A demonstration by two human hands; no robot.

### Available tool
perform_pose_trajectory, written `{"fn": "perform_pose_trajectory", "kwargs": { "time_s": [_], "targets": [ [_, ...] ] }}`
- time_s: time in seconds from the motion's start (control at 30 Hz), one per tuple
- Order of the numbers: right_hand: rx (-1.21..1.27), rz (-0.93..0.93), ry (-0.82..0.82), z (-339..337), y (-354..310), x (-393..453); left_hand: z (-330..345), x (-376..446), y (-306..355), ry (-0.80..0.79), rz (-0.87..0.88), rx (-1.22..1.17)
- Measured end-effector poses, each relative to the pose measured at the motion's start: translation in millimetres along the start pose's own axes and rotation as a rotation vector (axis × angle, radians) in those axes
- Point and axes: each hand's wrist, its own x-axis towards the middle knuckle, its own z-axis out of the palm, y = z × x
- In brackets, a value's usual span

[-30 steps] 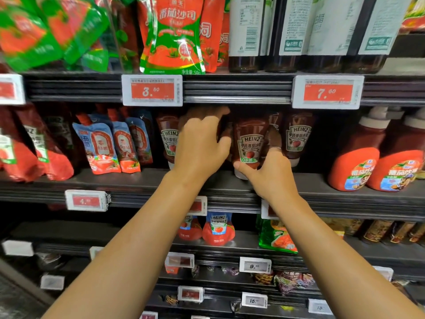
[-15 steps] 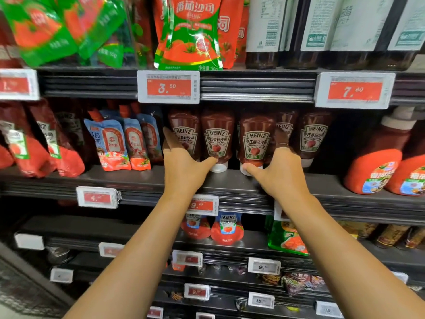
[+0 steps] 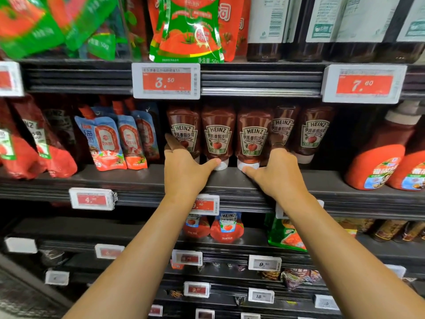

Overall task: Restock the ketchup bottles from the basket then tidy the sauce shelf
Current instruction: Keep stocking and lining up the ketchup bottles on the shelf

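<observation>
The left hand (image 3: 184,166) lies spread with straight fingers against the left end of a row of ketchup bottles (image 3: 218,132), its thumb touching the white cap of the second one (image 3: 220,165); it grasps nothing. The right hand (image 3: 278,173) mirrors it: its thumb reaches the cap of the third bottle (image 3: 249,165) and its fingers slip in beside the fourth bottle (image 3: 284,127), but they are partly hidden, so whether they curl round it cannot be told. It looks more like pressing than gripping.

The hands seem set this way to bracket the row from both sides and square the bottles up, labels forward and caps in line near the front of the shelf (image 3: 138,178). Five bottles stand cap-down, close together, the two on the right a little further back. That suggests restocking here is mostly done and tidying is under way; the basket is not in view.

Left of the row on the same shelf lean blue sauce pouches (image 3: 108,139) and red ones (image 3: 34,153). To the right stand orange squeeze bottles (image 3: 377,166). The shelf above holds green and red pouches (image 3: 186,31) and dark bottles (image 3: 322,24), with price tags (image 3: 166,81) clipped to its edge.
</observation>
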Motion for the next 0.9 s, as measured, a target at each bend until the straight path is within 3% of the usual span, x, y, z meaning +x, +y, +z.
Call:
{"fn": "perform_pose_trajectory", "kwargs": {
  "time_s": [0.7,0.9],
  "targets": [
    [0.015,0.116,-0.062,-6.2,-5.6,-4.0,-3.6,1.2,-1.4,-0.073,-0.022,-0.109],
    [0.081,0.145,-0.03,-15.0,-5.2,-10.0,-11.4,0.9,-13.8,0.055,-0.005,-0.277]
  ]
}}
